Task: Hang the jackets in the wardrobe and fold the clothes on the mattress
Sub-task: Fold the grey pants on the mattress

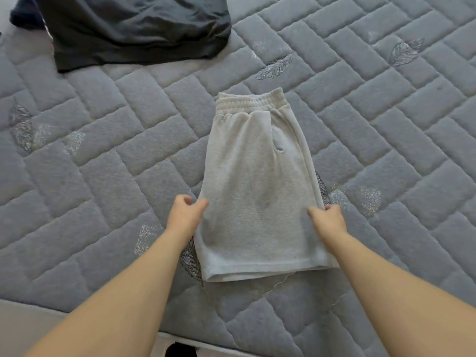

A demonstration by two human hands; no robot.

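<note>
Along the near left edge of the view runs a pale grey band (pixel 28 322), smooth and plain, slanting down toward the right; whether it is a bed base or floor cannot be told. To its right, at the very bottom, lies a narrow white strip (pixel 213 353). A small black object (pixel 180 351) sits against that strip, cut off by the bottom edge and too little of it shows to name. In the far left corner a light surface (pixel 4 9) shows.
</note>
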